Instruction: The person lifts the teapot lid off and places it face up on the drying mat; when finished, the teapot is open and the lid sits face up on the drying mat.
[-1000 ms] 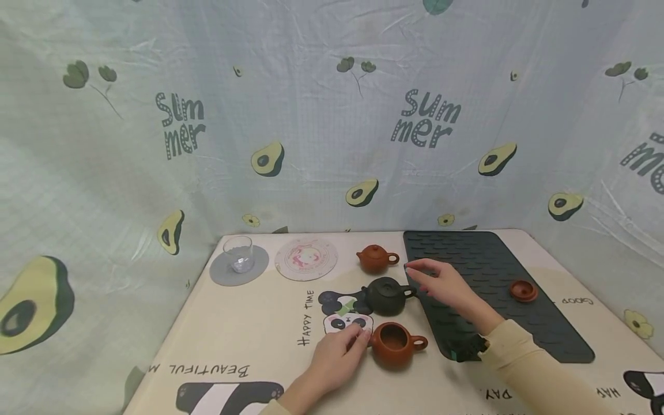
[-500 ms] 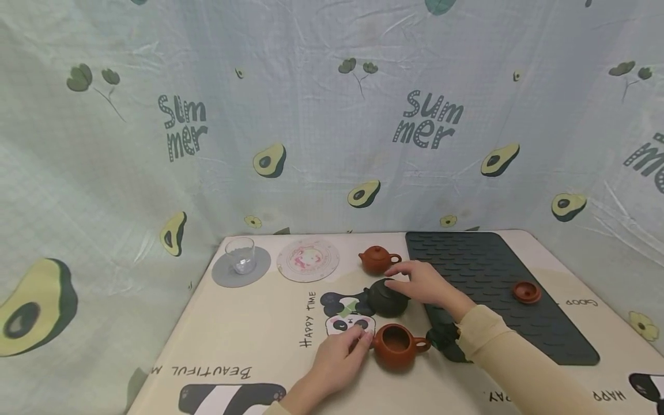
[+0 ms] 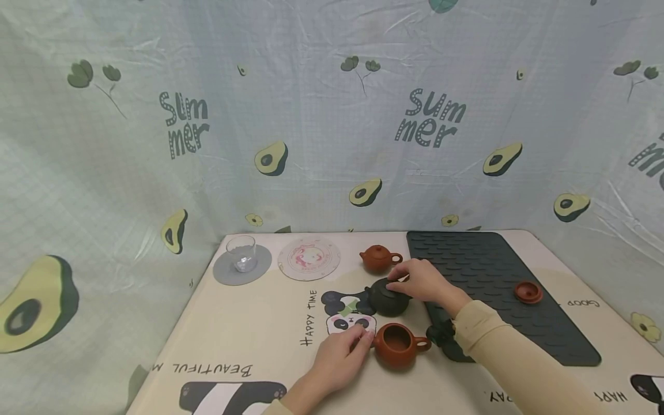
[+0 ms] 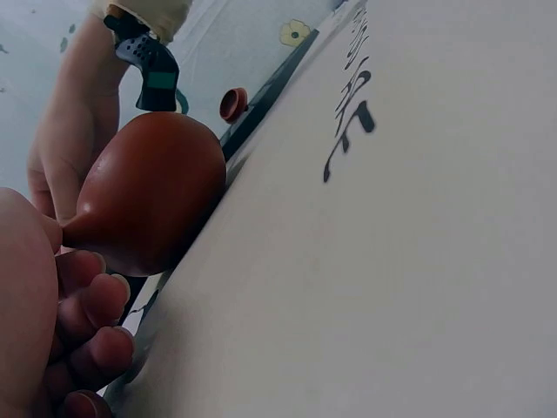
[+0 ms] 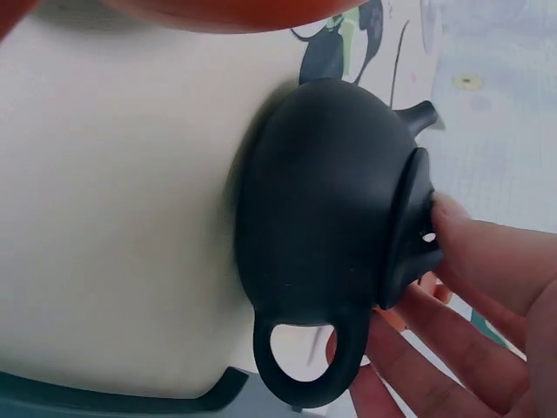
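Observation:
A lidless red-brown teapot (image 3: 396,346) stands near the front with its dark inside showing. My left hand (image 3: 340,357) pinches its spout (image 4: 77,230) between thumb and fingers. Just behind is a black teapot (image 5: 318,209), its lid (image 5: 409,231) seated on top. The thumb and fingers of my right hand (image 3: 422,280) hold that lid by the knob, and the handle (image 5: 300,402) points out below the palm. A small red-brown lid (image 3: 528,292) lies apart on the dark ridged mat (image 3: 467,259).
Another red-brown teapot (image 3: 378,259), lid on, stands behind the black one. At the back left, a clear glass (image 3: 241,255) sits on a grey round coaster (image 3: 228,278) beside a patterned round coaster (image 3: 309,259). A printed curtain (image 3: 311,115) hangs beyond the table edge.
My right hand has come left from the mat's edge beside the black teapot's handle onto its lid knob. The left hand has stayed at the red-brown teapot's spout.

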A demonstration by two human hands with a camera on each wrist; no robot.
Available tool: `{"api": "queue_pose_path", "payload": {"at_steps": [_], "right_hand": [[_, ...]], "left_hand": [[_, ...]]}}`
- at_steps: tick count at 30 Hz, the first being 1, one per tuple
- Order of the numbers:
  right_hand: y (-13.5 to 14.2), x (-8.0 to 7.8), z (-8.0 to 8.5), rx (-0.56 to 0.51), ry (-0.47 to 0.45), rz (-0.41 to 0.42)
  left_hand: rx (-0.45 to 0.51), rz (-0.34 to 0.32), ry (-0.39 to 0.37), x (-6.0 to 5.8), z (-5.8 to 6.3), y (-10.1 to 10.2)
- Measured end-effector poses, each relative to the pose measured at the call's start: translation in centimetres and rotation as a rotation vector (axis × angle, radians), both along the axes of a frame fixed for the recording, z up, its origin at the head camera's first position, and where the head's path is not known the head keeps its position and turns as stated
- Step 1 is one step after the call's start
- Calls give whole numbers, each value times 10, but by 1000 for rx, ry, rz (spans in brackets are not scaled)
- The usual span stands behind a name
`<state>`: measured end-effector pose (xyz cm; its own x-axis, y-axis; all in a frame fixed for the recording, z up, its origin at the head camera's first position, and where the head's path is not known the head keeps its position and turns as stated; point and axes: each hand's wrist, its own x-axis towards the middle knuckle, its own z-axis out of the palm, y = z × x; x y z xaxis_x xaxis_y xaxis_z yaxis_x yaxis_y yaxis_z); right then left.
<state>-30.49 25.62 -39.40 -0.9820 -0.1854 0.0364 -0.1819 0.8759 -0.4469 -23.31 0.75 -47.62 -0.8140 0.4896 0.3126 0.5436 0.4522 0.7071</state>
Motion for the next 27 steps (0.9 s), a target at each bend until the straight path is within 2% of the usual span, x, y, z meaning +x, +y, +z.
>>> {"api": "queue_pose_path", "payload": {"at_steps": [4,10,16,22,27], "right_hand": [[3,2,-1,3,14,-21],[7,4,-1,-21,-27,-86],[7,2,0,-12,-57,-107],[0,0,4,38,-47,-84],[-5,-3,4,83,-57,-73]], "left_hand": [[4,-6,-3,1,0,3],[9,-12,-18,2,-2,8],[15,14,-31,2,1,8],[88,13,-124,-4,8,5],[167,4,-181,-17,10,5]]}}
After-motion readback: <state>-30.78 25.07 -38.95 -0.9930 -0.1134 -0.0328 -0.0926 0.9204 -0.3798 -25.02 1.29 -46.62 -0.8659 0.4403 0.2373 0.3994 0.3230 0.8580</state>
